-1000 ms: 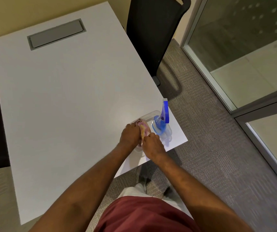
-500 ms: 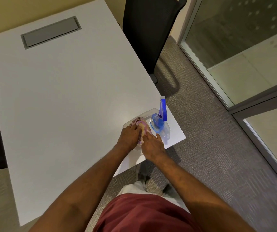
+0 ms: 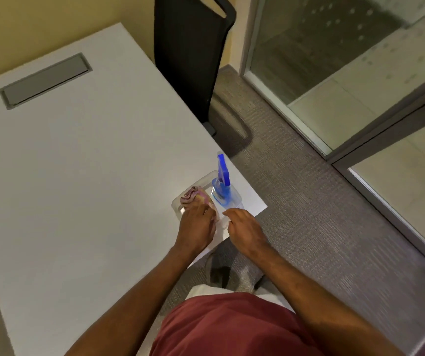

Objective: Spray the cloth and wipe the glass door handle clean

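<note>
Nearest the camera: a red garment (image 3: pixel 232 327) at the bottom of the view, both bare forearms reaching forward from it to the near right corner of the white table (image 3: pixel 90 176). A shoe (image 3: pixel 219 268) was visible on the grey carpet (image 3: pixel 321 227) between the arms.

Left hand (image 3: pixel 197 224): palm down, fingers curled over the near part of the cloth (image 3: pixel 196 197), pressing on it. Whether the fingers closed fully around the fabric could not be told. The cloth was a crumpled pink and yellowish bundle lying in a clear shallow tray (image 3: pixel 180 206) at the table corner.

Right hand (image 3: pixel 244 229): loosely open, fingers extended toward the base of the spray bottle (image 3: pixel 223 191), just beside it; contact could not be confirmed, nothing held.

The spray bottle stood upright in the same tray, immediately right of the cloth, clear body with blue liquid and a blue trigger head.

Farther out: a grey recessed panel (image 3: pixel 44 80) in the far part of the table top. A black chair (image 3: pixel 190 55) stood against the table's far right edge. Beyond it, right side, glass panels in metal frames (image 3: pixel 334 73) rose from the carpet. The door handle was not identifiable in this view.
</note>
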### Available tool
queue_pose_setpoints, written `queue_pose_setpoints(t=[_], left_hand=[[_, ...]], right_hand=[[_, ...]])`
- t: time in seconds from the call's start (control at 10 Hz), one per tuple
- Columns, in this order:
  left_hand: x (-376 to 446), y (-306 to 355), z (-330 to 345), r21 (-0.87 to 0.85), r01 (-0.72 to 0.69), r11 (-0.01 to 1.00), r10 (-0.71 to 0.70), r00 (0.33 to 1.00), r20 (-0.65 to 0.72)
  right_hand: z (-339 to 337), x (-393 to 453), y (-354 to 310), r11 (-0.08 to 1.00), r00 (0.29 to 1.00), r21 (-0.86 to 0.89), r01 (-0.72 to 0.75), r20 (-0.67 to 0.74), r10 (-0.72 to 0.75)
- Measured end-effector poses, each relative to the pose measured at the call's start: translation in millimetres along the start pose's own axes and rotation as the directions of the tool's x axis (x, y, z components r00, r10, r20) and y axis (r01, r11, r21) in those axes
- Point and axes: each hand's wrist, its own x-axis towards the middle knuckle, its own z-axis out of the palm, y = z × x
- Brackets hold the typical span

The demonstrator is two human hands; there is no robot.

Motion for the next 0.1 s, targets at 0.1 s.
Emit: queue_pose_setpoints(t=[0.1], left_hand=[[1.7,24.3,4.9,-0.042,-0.057,0.997,0.06,0.995,0.075]], right_hand=[[-16.2,-6.2,18.9,0.998,0.996,-0.019,-0.055,-0.065,0.053]])
